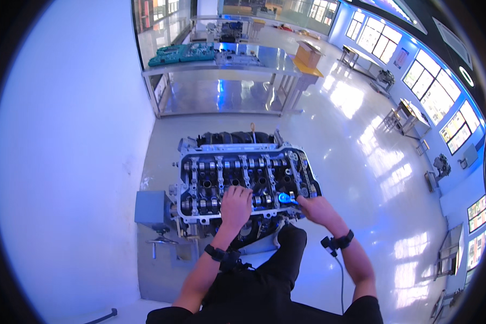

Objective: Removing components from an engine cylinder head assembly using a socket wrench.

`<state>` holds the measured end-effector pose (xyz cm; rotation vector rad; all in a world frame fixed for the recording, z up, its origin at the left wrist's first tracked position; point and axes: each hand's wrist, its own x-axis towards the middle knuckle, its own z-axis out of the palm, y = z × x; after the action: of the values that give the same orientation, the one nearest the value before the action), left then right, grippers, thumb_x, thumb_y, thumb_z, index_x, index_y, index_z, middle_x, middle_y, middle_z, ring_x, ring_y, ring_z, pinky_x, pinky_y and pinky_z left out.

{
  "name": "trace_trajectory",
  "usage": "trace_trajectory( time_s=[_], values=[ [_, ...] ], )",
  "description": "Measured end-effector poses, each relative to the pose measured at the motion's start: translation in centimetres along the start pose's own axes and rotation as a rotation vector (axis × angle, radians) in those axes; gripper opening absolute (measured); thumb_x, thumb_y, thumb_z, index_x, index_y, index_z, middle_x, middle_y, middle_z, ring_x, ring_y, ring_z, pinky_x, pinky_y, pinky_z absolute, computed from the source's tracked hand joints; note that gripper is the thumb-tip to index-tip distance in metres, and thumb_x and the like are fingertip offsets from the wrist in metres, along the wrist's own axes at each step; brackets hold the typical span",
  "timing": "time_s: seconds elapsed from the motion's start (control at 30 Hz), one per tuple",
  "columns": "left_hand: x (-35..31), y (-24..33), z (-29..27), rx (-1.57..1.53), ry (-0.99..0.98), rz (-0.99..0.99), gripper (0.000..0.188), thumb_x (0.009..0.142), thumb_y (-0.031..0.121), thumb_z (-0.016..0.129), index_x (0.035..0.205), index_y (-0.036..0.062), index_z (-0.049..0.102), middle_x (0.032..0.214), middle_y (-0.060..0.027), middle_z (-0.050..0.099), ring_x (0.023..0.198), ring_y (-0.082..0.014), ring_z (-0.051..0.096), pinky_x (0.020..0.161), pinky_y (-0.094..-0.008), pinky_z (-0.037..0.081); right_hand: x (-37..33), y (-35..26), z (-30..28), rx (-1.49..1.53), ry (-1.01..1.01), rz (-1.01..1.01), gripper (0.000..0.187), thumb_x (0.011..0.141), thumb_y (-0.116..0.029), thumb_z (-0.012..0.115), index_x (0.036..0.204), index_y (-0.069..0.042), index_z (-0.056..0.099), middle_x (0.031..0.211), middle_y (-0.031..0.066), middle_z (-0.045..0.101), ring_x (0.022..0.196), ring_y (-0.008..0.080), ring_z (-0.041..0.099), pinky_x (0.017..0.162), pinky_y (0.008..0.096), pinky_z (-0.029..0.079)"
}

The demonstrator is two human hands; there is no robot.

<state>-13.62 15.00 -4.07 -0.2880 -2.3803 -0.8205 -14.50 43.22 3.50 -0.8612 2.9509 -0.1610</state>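
Observation:
An engine cylinder head (235, 164) with its cover off stands in front of me, its camshafts and bearing caps exposed. My right hand (317, 210) is closed round the handle of a ratchet wrench at the right end of the near camshaft. The wrench's round head (284, 198) looks bright blue and sits over the engine; what lies beneath it is hidden. Over the middle of the near camshaft rests my left hand (236, 206), fingers forward and slightly bent, with no tool visible in it. Its fingertips cover part of the shaft.
A grey box (150, 208) and a hand crank (161, 241) adjoin the engine's left side. Beyond stands a metal workbench (275, 60) bearing a green tool case (183, 53); a cardboard box (309, 54) is at its right. A white wall (75, 162) runs along the left.

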Motion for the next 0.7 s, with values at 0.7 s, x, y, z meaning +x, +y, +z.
trace_trajectory(
  time_s=[0.7],
  values=[
    [0.3,0.2,-0.7,0.017,-0.052,-0.049,0.014,0.083,0.014,0.071,0.094,0.0067,0.068,0.095,-0.007,0.065,0.096,-0.0275,0.06,0.081,-0.0405,0.049,-0.8,-6.2,0.1,0.928,0.294,0.495,0.028,0.1,-0.025,0.057,0.111,0.0,0.061,0.066,0.0087,0.056,0.061,0.0134,0.05,0.057,0.0335,0.041]
  ],
)
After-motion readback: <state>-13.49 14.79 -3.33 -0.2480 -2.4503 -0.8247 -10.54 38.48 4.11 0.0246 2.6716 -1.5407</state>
